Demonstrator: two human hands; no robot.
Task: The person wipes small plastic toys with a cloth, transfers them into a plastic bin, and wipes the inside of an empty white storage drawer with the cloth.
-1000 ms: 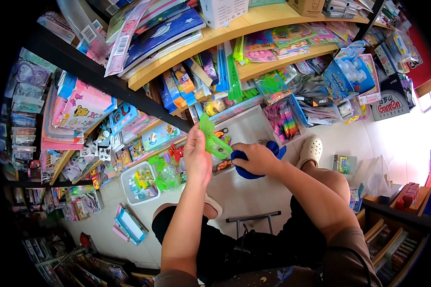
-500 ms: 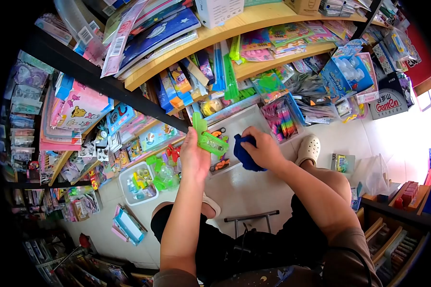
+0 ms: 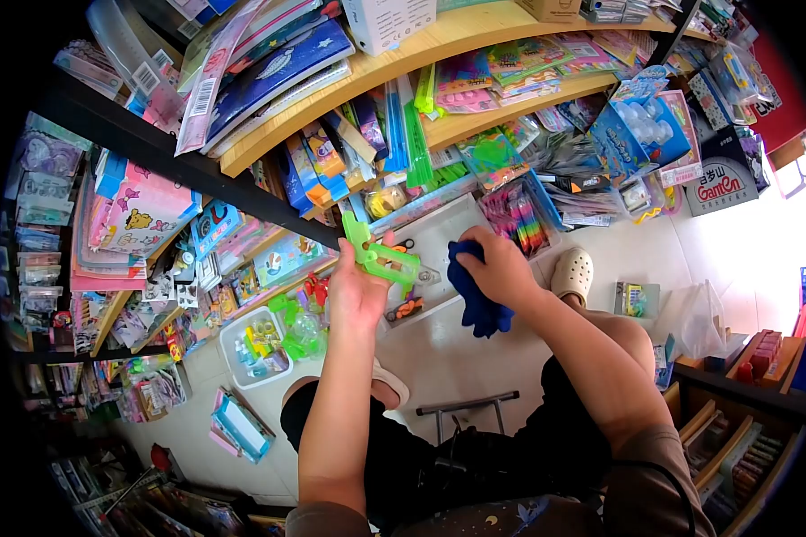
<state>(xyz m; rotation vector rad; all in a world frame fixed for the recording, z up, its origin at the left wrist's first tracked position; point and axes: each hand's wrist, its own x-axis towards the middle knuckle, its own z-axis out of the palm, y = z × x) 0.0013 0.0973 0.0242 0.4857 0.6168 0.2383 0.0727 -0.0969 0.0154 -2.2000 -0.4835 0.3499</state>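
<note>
My left hand (image 3: pixel 358 291) is palm up, its fingers closed around a bright green translucent plastic piece (image 3: pixel 390 265) with two arms set at an angle. The exact kind of this piece does not show. A crumpled dark blue cloth (image 3: pixel 477 300) hangs from my right hand (image 3: pixel 506 268), pinched between thumb and fingers. Beneath both hands lies a white bin (image 3: pixel 452 215), holding scissors with orange handles (image 3: pixel 409 309). The green piece and the cloth are apart.
Wooden shelves (image 3: pixel 367 76) packed with stationery curve across the front, with a black post (image 3: pixel 197 174) at the left. A small white tray (image 3: pixel 273 376) of colourful items sits on the floor. A blue box (image 3: pixel 631 134) stands at the right.
The green piece has tilted in my left hand, its lower arm swinging downward. The blue cloth hangs lower and looser from my right hand. The view has shifted slightly.
</note>
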